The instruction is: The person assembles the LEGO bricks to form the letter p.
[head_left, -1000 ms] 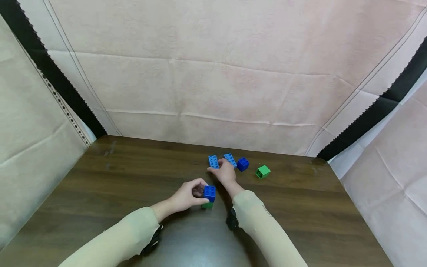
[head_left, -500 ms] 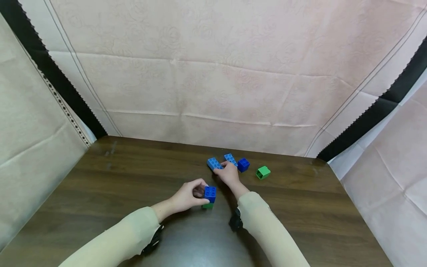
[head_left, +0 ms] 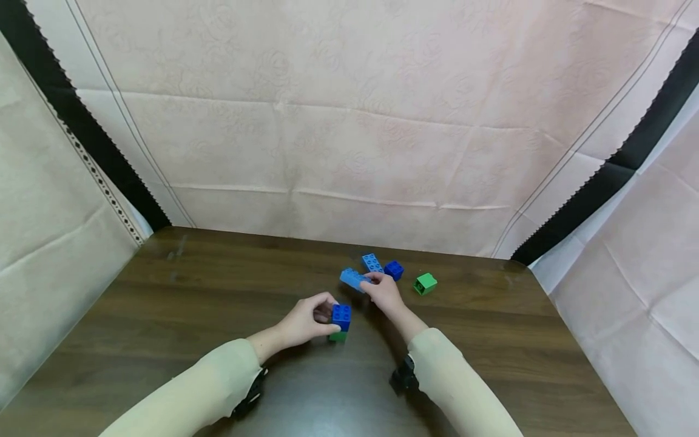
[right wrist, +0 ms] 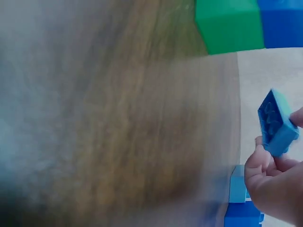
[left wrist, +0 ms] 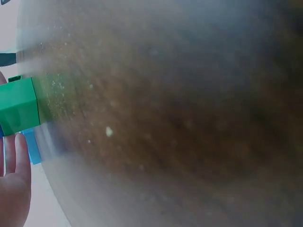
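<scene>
Left hand [head_left: 304,318] pinches a blue-on-green stack [head_left: 341,317], right hand [head_left: 384,295] grips a light blue brick [head_left: 352,278]; second brick [head_left: 372,262], dark blue block [head_left: 394,271] and green block [head_left: 426,282] hang out nearby.

Right hand [right wrist: 277,189] pinches pale-blue brick [right wrist: 278,124], underside showing; second pale-blue brick [right wrist: 237,185], blue brick [right wrist: 241,216] below. Green brick [right wrist: 230,26] touching top blue brick [right wrist: 285,26].

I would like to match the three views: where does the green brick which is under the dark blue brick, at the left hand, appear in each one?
Head: lower middle; the green brick shows as a small strip.
Left wrist: left edge, about mid-height; the green brick looks large.
Right wrist: top edge, right of centre; the green brick is cut off above.
Shared landmark: the adjoining dark blue brick, only a sliver in left wrist.
</scene>
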Tool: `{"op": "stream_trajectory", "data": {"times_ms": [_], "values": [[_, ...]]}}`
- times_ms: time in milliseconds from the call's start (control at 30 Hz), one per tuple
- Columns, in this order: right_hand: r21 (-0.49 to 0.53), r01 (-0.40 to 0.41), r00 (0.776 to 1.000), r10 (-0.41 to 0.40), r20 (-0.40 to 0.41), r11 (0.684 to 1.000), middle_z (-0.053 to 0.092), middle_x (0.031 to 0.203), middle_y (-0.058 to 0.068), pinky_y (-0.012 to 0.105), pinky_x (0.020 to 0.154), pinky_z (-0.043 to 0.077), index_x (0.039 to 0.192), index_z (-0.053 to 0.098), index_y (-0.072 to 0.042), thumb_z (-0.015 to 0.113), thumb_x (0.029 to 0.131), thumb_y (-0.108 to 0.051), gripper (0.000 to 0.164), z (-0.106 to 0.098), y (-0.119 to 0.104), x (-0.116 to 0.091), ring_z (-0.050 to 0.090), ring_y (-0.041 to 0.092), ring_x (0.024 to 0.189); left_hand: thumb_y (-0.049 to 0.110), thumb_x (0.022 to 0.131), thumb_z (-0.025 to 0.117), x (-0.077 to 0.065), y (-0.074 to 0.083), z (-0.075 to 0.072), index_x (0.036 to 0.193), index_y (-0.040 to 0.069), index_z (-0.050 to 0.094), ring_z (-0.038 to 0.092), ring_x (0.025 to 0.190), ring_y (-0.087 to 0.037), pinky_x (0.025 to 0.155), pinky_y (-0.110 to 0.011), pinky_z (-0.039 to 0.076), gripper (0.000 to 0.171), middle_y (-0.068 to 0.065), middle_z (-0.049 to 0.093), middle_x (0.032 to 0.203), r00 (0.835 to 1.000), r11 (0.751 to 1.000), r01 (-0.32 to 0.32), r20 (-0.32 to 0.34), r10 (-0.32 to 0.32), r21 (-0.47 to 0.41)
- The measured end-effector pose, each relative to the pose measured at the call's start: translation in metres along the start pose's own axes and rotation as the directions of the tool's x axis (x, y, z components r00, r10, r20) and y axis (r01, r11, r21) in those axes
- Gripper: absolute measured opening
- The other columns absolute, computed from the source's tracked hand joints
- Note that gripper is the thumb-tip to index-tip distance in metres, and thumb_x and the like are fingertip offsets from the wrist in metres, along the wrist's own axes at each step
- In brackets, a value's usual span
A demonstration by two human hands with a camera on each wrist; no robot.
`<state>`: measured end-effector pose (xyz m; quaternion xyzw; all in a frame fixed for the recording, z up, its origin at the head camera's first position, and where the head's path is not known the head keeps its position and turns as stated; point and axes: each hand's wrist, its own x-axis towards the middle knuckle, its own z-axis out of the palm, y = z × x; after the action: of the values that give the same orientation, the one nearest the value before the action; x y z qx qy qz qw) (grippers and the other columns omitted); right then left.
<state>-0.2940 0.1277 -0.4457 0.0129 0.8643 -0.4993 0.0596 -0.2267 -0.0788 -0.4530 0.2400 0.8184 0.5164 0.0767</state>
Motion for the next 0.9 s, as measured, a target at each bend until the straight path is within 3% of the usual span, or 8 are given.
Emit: {"op": "stream_trajectory", "data": {"times_ms": [200, 400, 633, 900], "values": [[0.109, 0.024, 0.999, -0.028, 0.033, 0.994, 0.057, 0.120, 0.017, 0.033, 0.072, 0.053, 0.121, 0.060, -0.003, 0.060, 0.082, -0.013, 0.041, -0.015, 0.002, -0.007, 0.055, 0.014, 0.066, 0.020, 0.081, 0.073, 0.003, -0.001, 0.001, 0.104, 0.013, 0.056, 0.060, 0.093, -0.016, 0.081, -0.029, 0.055, 0.029, -0.005, 0.063, 0.102, 1.000, 1.000, 0.018, -0.002, -0.018, -0.006], [0.152, 0.036, 0.995, -0.050, 0.088, 0.988, 0.058, 0.108, 0.013, 0.036, 0.079, 0.052, 0.125, 0.057, -0.002, 0.061, 0.084, -0.010, 0.042, -0.032, 0.001, -0.013, 0.054, 0.017, 0.079, 0.020, 0.081, 0.073, 0.006, -0.001, 0.002, 0.104, 0.013, 0.056, 0.060, 0.092, -0.016, 0.081, -0.028, 0.055, 0.029, -0.005, 0.063, 0.101, 1.000, 1.000, 0.020, 0.002, -0.020, -0.012], [0.108, 0.041, 0.983, -0.060, 0.176, 0.993, 0.056, 0.107, 0.010, 0.027, 0.080, 0.049, 0.127, 0.055, -0.005, 0.063, 0.086, -0.011, 0.042, -0.046, -0.005, -0.025, 0.048, 0.019, 0.094, 0.019, 0.081, 0.073, 0.008, 0.000, 0.003, 0.105, 0.013, 0.056, 0.059, 0.094, -0.016, 0.082, -0.028, 0.055, 0.029, -0.006, 0.063, 0.102, 1.000, 0.999, 0.027, 0.002, -0.027, -0.017], [0.084, 0.140, 0.956, -0.156, 0.246, 0.987, 0.058, 0.106, 0.012, 0.028, 0.080, 0.048, 0.122, 0.057, -0.004, 0.063, 0.086, -0.011, 0.036, -0.050, -0.012, -0.038, 0.051, 0.019, 0.089, 0.019, 0.082, 0.073, 0.008, 0.001, 0.002, 0.105, 0.013, 0.056, 0.059, 0.094, -0.017, 0.084, -0.031, 0.054, 0.029, -0.006, 0.063, 0.103, 0.999, 0.999, 0.041, 0.005, -0.041, -0.024]]}}
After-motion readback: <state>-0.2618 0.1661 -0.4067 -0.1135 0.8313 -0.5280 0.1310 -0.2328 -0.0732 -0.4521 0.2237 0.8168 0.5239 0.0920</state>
